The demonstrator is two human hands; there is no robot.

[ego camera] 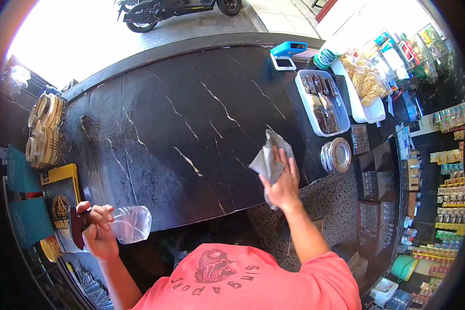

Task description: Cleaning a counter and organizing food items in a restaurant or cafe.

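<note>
My left hand (pixel 100 232) grips a clear plastic spray bottle (pixel 133 224) by its dark trigger head, and the bottle lies tilted sideways above the counter's near left edge. Under the palm and fingers of my right hand (pixel 285 182) is a crumpled grey cloth (pixel 269 161), pressed flat on the black marble-patterned counter (pixel 201 116). A patch of small wet-looking drops (pixel 147 197) covers the left part of the counter surface. The cloth lies to the right of that patch. Part of the cloth hangs below my right wrist.
Right of the cloth stand a stack of round lids (pixel 336 155) and a white tray of packaged snacks (pixel 321 102). A blue device (pixel 288 50) is at the far edge. On the left are a rack of round containers (pixel 46 130) and a yellow-black box (pixel 60 209).
</note>
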